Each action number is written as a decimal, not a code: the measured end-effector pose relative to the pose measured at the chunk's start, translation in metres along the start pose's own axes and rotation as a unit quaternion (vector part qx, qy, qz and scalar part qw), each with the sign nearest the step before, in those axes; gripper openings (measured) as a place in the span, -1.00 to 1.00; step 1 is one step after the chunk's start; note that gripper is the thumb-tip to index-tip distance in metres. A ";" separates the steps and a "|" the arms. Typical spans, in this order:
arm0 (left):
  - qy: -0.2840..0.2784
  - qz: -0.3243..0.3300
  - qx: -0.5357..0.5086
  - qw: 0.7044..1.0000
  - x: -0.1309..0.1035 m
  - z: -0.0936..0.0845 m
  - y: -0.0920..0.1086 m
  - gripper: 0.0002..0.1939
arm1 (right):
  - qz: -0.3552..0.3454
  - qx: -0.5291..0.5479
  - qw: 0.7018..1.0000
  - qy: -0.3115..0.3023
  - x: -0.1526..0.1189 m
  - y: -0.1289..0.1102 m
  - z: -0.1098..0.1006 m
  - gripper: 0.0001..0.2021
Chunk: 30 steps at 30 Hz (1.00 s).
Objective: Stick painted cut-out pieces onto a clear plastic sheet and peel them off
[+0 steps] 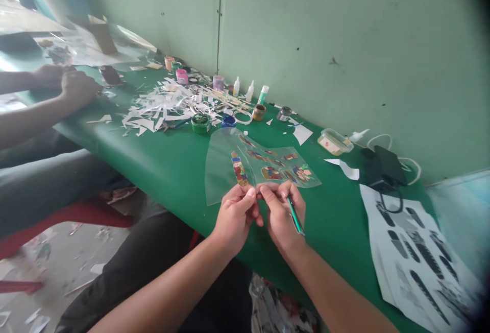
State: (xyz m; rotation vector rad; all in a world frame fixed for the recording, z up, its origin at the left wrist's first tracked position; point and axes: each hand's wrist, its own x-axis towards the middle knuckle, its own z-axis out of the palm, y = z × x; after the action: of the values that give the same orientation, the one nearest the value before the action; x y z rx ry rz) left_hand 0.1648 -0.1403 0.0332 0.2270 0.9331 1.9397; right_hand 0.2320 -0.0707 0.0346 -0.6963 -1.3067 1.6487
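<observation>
Two bare hands meet at the fingertips above a green table [153, 151]. Left hand [234, 215]: thumb and fingers drawn together, narrow; whether something small is pinched there, cannot tell. Right hand [282, 210]: fingers curled, keeping a slim green tool [295, 217] against the hand, one end directed back toward the wrist. Any further item at the right fingertips cannot be made out.

Clear sheet [217, 164] lies flat on the table just beyond the hands, its near part running behind the left fingers. Long painted piece [239, 168] shows on its left portion, lower end next to the left hand; several smaller painted pieces [272, 173] show to the right.

Surroundings: green paint jar [200, 124] and blue paint jar [228, 121] near the sheet's far edge; heap of paper scraps [158, 100] behind to the left; glue stick [263, 95] near the wall. Printed paper [415, 256] at far right, beside a black box [385, 165]. Co-worker's hands [78, 88] at far left, blurred.
</observation>
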 end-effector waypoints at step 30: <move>-0.039 -0.011 -0.091 0.995 0.014 0.008 0.003 -0.77 | -0.046 -0.028 0.998 0.027 0.006 -0.001 -0.001 -0.58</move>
State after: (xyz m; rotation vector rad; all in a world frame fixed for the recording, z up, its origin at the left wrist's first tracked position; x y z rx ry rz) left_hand 0.1594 -0.1256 0.0384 0.1843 0.7007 1.9674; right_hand 0.2304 -0.0646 0.0361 -0.6976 -1.3305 1.5147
